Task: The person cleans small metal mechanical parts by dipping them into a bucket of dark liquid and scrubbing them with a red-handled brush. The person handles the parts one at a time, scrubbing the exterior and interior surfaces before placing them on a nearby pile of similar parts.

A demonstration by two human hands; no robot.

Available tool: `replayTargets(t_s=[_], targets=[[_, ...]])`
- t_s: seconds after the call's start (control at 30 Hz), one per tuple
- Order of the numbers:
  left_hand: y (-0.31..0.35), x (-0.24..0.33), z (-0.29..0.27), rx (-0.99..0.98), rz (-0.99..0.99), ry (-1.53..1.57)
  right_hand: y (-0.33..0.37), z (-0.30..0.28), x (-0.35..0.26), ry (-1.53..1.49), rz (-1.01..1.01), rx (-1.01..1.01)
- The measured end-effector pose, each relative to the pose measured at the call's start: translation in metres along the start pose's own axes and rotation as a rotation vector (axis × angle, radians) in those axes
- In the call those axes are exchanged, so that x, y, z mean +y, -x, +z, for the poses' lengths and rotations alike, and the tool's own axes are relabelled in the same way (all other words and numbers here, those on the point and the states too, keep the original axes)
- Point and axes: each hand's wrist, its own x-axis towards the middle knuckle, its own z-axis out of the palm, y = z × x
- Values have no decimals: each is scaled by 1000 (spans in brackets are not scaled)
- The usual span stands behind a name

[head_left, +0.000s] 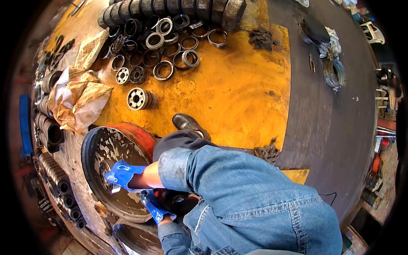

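My right hand (122, 174), in a blue glove, reaches over an open drum (149, 138) with a red outer side and a dark rim. Its fingers curl down over something round and dark, perhaps a ring (103, 170). A shiny metal bit shows just below the glove. Murky brown liquid with pale foam patches (112, 146) lies in the drum. At the drum's near right rim is my left hand (154, 207), also gloved in blue. Its fingers are partly hidden, so their grip is unclear.
Several metal rings (163, 70) lie on the yellow floor sheet (238, 93) beyond the drum, near a stacked metal part (138, 98). Crumpled brown paper (83, 100) lies to the left. Dark cylinders (51, 131) line the left edge. A second container (136, 238) stands below the drum.
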Motion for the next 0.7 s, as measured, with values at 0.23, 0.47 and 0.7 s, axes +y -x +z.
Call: replayTargets(t_s=[0.23,0.47,0.7], targets=[[-13,-9,-16,-52,47,-200,6,-1,4,16,12,-13],[-32,-22,-37,-103,105,-357,5,3,6,20,17,-25],[-53,-33,-52,-249,366,-714,5,8,7,26,18,-49]])
